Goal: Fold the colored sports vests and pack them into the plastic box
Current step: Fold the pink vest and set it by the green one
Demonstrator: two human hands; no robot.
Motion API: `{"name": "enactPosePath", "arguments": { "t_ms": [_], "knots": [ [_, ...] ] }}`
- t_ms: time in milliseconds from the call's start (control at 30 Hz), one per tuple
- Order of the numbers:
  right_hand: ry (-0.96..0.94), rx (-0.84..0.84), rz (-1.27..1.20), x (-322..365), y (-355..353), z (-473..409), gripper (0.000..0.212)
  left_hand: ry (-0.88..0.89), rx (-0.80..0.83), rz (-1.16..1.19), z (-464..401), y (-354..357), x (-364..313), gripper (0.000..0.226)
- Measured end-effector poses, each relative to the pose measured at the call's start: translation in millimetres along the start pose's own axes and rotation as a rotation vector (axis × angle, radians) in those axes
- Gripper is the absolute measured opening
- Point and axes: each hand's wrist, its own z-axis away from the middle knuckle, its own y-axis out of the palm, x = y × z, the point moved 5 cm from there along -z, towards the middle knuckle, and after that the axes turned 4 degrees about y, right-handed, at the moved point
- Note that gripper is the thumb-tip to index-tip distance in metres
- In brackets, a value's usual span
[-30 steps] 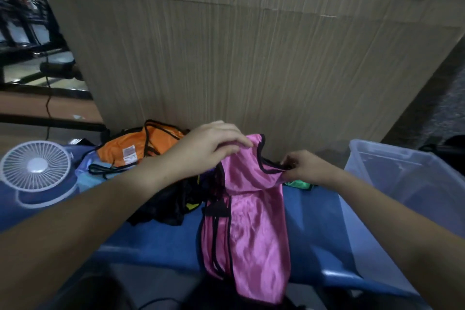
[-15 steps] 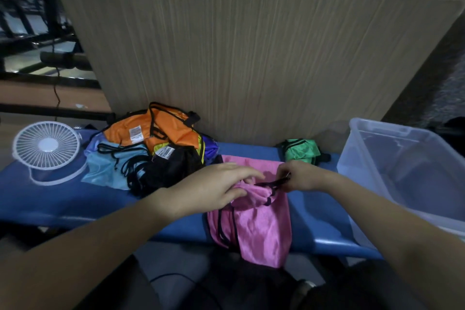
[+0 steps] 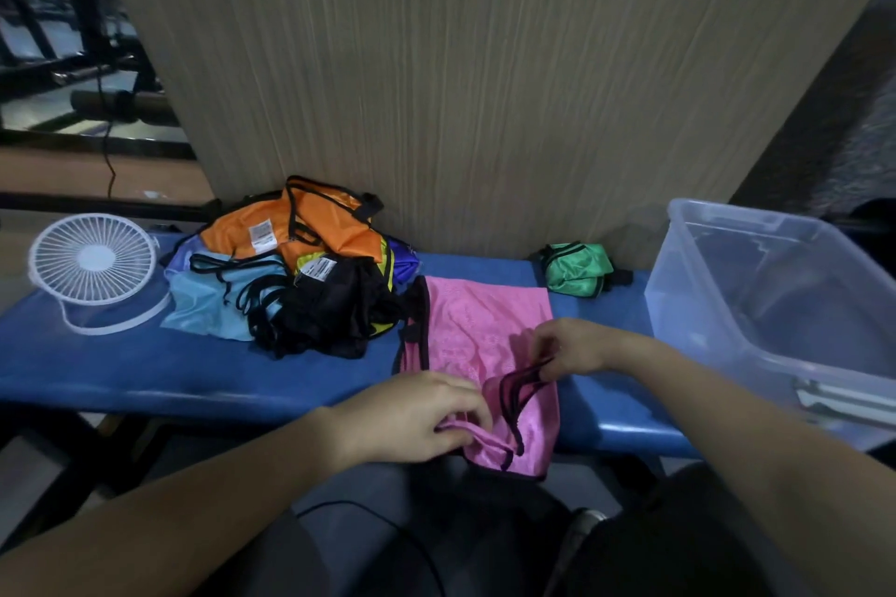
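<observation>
Since half a second ago you have spread the pink vest out flatter on the blue bench: its far half now lies smooth toward the wall, and both of your hands have drawn back to the near edge, where the cloth spills over the lip. Your left hand pinches a bunched fold of the pink fabric at that edge, fingers curled around it. Your right hand grips the black-trimmed strap between thumb and fingertips, just right of the left hand. Left of the pink vest sits the heap of unfolded vests, orange on top, with light blue, black and a bit of yellow beneath, touching the pink one's left border. A folded green vest rests near the wall, apart from the others. At the right end of the bench stands the clear plastic box, open. A small white fan stands at the left end. Behind the bench rises a pale wood-grain panel, with dark metal framing in the room to the left.
</observation>
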Motion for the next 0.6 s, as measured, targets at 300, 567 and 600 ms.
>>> {"name": "enactPosePath", "arguments": {
  "t_ms": [300, 567, 600],
  "knots": [
    [-0.026, -0.049, -0.061, -0.4, 9.9, 2.5, 0.018, -0.029, 0.115, -0.047, 7.2, 34.7, 9.6, 0.028],
    [0.012, -0.091, -0.1, 0.2, 2.7, 1.0, 0.011, -0.075, 0.091, 0.009, 3.4, 30.7, 21.3, 0.024],
    [0.012, -0.114, -0.1, 1.0, -0.3, 0.1, 0.011, -0.084, 0.079, 0.004, 1.6, 28.0, 24.3, 0.024]
  ]
}}
